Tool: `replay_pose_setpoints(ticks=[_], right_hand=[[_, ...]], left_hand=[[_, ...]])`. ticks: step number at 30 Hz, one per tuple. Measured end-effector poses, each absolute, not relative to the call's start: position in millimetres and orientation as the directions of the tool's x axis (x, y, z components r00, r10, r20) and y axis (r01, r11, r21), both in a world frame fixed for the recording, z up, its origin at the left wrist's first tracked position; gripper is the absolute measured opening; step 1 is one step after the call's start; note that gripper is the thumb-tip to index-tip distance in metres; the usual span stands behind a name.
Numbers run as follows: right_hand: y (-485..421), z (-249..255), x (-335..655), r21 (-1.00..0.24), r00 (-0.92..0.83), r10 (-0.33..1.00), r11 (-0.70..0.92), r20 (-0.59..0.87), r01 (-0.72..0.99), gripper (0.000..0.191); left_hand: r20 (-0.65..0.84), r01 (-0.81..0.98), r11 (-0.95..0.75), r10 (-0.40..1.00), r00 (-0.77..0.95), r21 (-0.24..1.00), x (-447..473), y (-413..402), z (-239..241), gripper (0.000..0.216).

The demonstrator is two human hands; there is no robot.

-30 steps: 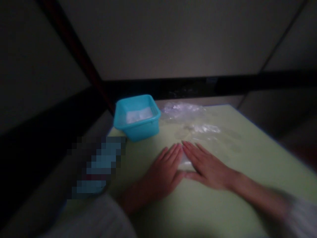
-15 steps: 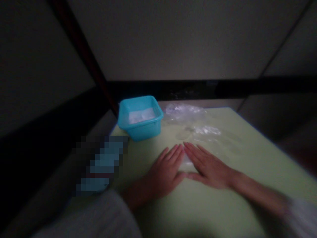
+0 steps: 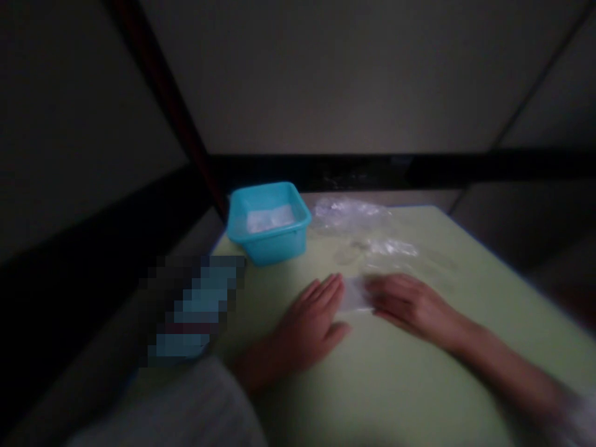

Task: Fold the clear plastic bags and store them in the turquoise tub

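Translucent sheet (image 3: 354, 297) lies near the middle of the bench (image 3: 382, 379). I see the left hand (image 3: 316, 323) flat, fingers extended, at its left end; right hand (image 3: 410, 304) curled at the other end, blurred, grip I cannot tell. Turquoise basin (image 3: 277, 246) at far left corner, crumpled clear plastic (image 3: 349, 214) by far edge.

Left hand (image 3: 314, 320), flat, and right hand (image 3: 412, 304), fingers bent, flank one whitish sheet (image 3: 354, 294); turquoise basin (image 3: 277, 247) stands beyond.
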State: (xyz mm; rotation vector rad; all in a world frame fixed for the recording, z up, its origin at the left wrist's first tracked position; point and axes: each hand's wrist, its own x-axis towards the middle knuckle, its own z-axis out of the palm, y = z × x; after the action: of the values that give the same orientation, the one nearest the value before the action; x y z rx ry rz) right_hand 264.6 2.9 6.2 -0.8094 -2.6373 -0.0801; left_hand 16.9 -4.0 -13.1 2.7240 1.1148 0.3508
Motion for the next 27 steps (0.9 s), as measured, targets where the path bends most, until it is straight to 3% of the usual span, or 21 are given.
replay_pose_setpoints(ticks=[11,13,15,19,23,27], right_hand=[[5.1,1.2,255.6,0.004,-0.79,0.467,0.86,0.398,0.511,0.024],[3.9,2.9,254.5,-0.089,-0.761,0.487,0.861,0.43,0.501,0.021],[1.3,6.1,253.0,-0.272,-0.693,0.576,0.817,0.434,0.508,0.02],[-3.2,10.6,249.5,-0.652,-0.504,0.8,0.577,0.326,0.493,0.02],[-2.7,9.1,245.4,-0.837,-0.357,0.903,0.38,0.241,0.395,0.023],[-1.3,14.6,235.6,-0.938,-0.329,0.932,0.238,0.149,0.251,0.027]], left_hand=[[0.187,0.656,-0.704,0.707,0.682,0.273,16.5,-3.5,-13.9,0.061],[0.216,0.648,-0.696,0.715,0.664,0.309,16.7,-2.7,-13.6,0.058],[0.255,0.638,-0.675,0.735,0.629,0.37,17.2,-1.6,-12.9,0.053],[0.298,0.585,-0.583,0.804,0.514,0.564,18.7,-0.4,-10.4,0.037],[0.252,0.507,-0.418,0.896,0.365,0.754,20.8,-1.2,-6.0,0.02],[0.187,0.468,-0.31,0.938,0.291,0.828,21.6,-0.1,-1.1,0.033]])
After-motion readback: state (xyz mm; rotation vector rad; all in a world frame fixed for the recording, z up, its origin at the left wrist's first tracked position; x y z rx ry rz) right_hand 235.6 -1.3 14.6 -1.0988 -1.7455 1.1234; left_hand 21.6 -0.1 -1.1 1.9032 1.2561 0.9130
